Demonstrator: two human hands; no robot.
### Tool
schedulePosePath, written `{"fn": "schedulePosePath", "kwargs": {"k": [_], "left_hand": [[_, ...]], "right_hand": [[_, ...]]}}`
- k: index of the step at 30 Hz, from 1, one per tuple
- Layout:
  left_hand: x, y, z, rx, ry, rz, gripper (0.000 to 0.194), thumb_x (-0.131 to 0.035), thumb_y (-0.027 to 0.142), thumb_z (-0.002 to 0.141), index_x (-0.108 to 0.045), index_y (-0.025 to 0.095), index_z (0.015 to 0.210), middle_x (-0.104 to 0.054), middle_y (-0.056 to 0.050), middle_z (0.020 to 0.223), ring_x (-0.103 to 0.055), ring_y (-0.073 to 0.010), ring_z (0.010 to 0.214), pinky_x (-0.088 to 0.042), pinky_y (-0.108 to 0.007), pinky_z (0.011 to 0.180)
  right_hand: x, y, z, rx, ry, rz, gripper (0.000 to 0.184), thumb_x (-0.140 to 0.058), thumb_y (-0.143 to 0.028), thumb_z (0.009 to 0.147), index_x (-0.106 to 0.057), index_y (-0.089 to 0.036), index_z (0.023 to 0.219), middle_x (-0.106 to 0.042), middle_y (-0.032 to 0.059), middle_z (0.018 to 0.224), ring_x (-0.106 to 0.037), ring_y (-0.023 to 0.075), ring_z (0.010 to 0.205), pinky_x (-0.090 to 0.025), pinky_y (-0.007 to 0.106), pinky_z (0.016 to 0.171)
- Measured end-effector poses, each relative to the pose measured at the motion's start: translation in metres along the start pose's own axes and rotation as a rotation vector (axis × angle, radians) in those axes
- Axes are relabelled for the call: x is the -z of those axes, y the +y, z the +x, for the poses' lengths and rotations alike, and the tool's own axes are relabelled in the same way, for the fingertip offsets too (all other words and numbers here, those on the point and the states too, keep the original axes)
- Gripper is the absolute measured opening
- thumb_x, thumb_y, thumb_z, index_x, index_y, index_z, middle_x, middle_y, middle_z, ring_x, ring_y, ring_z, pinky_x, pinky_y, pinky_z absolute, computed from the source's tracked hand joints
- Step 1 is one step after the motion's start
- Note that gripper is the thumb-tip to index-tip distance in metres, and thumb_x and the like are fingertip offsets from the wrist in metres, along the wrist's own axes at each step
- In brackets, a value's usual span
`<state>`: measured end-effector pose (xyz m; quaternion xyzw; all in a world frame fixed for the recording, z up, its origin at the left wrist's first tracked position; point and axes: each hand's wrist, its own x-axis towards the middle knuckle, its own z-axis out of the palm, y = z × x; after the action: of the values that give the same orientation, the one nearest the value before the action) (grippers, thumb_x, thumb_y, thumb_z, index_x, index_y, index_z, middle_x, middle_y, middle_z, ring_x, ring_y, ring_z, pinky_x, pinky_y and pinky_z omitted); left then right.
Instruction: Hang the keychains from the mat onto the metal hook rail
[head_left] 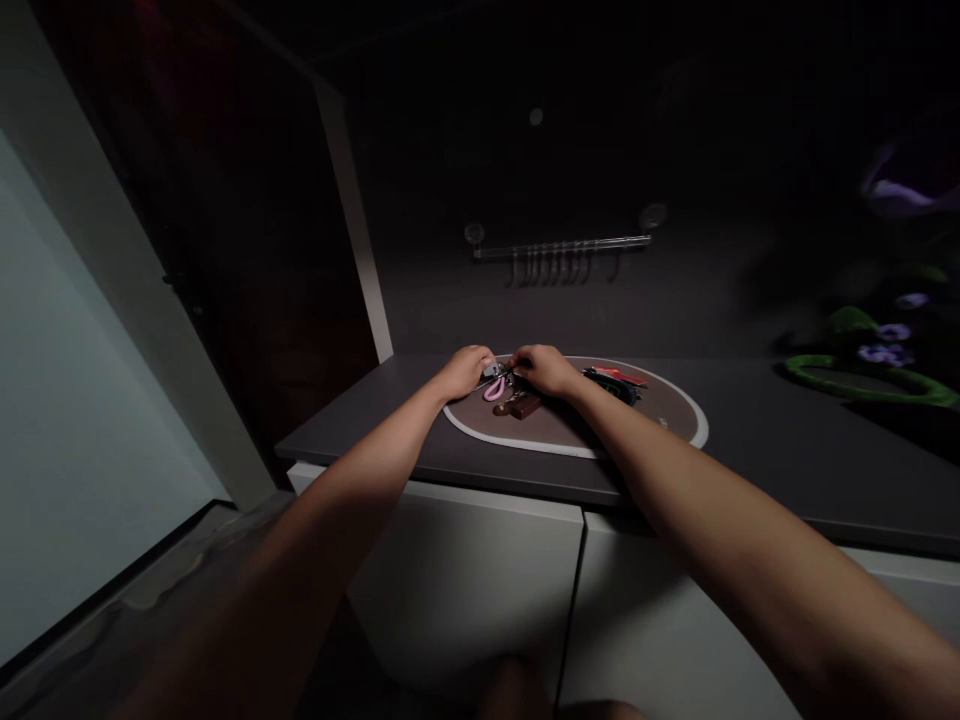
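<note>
Over the left part of an oval brown mat (570,436) with a pale rim, my hands work close together. My left hand (466,370) is closed on a bunch of keys with a small silvery piece (491,370) at the fingertips. A pink loop strap (494,389) hangs from the bunch and rests on the mat. The fingers of my right hand (546,368) pinch something small and dark beside it, too dim to name. Just below lies a dark brown fob (526,407) with a small brassy piece. Right of my right wrist are a dark coiled item (616,386) and a red flat item (621,376).
The mat lies on a dark grey counter (757,440) above white cabinet doors (480,570). On the wall behind is a clear rail (562,247) with several hooks. A green ring-shaped item (862,385) with purple flowers is at the right. A dark door (255,250) stands left.
</note>
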<state>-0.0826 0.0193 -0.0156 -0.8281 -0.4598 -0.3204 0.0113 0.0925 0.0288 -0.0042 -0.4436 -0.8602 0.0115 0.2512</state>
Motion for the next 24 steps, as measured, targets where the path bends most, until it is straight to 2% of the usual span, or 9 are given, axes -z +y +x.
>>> {"fn": "schedulePosePath", "kwargs": {"k": [6,12,18,24], "left_hand": [[0.001,0.005,0.001,0.181,0.071,-0.321,0.019,-0.037,0.019,0.082,-0.055,0.013,0.078,-0.056,-0.002,0.072,-0.048,-0.0117,0.068,-0.038,-0.024,0.068],[0.002,0.01,0.002,0.321,0.102,-0.635,0.016,-0.039,0.019,0.081,-0.053,0.013,0.076,-0.053,0.001,0.065,-0.046,-0.0094,0.061,-0.037,-0.022,0.062],[0.0,0.008,0.003,0.356,0.098,-0.857,0.013,-0.043,0.019,0.081,-0.053,0.013,0.076,-0.053,0.002,0.063,-0.046,-0.0075,0.057,-0.036,-0.021,0.06],[-0.004,0.007,0.004,0.362,0.031,-1.039,0.014,-0.051,0.025,0.079,-0.054,0.012,0.077,-0.055,0.001,0.065,-0.049,-0.0075,0.059,-0.039,-0.022,0.064]], "right_hand": [[0.002,-0.004,-0.001,0.033,0.02,0.01,0.018,-0.053,-0.018,0.075,-0.065,-0.018,0.088,-0.067,0.0047,0.087,-0.058,0.0134,0.077,-0.039,0.02,0.068],[0.002,-0.01,0.0,0.131,0.118,0.071,0.021,-0.06,-0.028,0.072,-0.063,-0.019,0.091,-0.065,0.0045,0.092,-0.057,0.0149,0.085,-0.039,0.023,0.074],[-0.001,-0.014,-0.003,0.097,0.174,0.125,0.028,-0.064,-0.037,0.067,-0.06,-0.018,0.087,-0.063,0.0029,0.084,-0.056,0.0138,0.077,-0.038,0.023,0.068],[0.0,-0.017,-0.005,0.103,0.229,0.157,0.023,-0.065,-0.034,0.067,-0.059,-0.018,0.083,-0.062,0.0023,0.081,-0.054,0.0127,0.073,-0.037,0.023,0.066]]}}
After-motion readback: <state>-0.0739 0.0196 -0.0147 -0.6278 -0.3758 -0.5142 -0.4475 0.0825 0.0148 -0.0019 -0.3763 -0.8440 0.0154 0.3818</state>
